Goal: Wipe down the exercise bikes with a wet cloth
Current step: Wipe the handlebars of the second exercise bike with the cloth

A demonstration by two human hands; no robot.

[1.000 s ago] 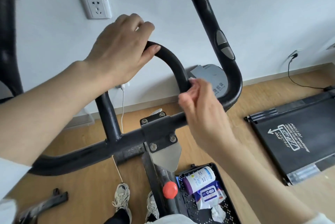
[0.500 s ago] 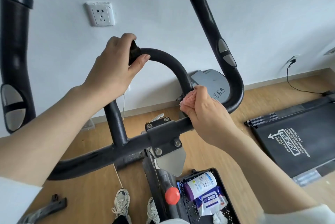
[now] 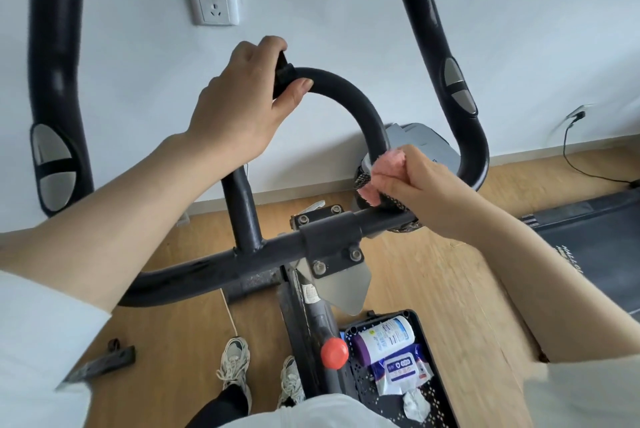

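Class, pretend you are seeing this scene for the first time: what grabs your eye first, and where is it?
The pink cloth, gripped by the right hand against the right side of the black handlebar loop at centre. The left hand grips the loop's top, and a red knob stands out low down beside a black basket of wipes.

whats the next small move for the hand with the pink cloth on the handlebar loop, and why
Probably slide the pink cloth up along the loop bar toward the left hand. The right hand grips the cloth against the loop's lower right end, just above the crossbar, while the left hand holds the top, so the curved stretch between them looks next to wipe.
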